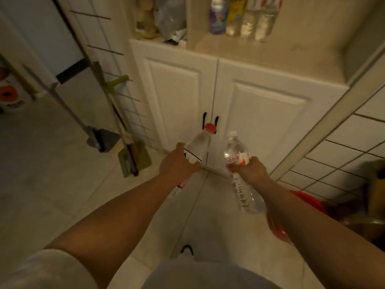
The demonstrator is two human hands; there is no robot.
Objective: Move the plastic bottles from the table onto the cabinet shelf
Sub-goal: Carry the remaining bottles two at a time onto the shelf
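My left hand (177, 163) grips a clear plastic bottle with a red cap (198, 146) round its middle, cap pointing toward the cabinet. My right hand (250, 170) grips a second clear bottle with a white cap and a red-and-white label (236, 151), its base slanting down toward me. Both bottles are held low in front of the white cabinet doors (260, 113). Above the doors lies the cabinet shelf (270, 57), where several bottles (239, 17) stand in a row at the back.
A bag and jars (162, 19) fill the shelf's left compartment. A broom and dustpan (129, 151) and a mop (98, 138) lean against the tiled wall at left. A red basin (308, 201) sits on the floor at right, under a tiled wall.
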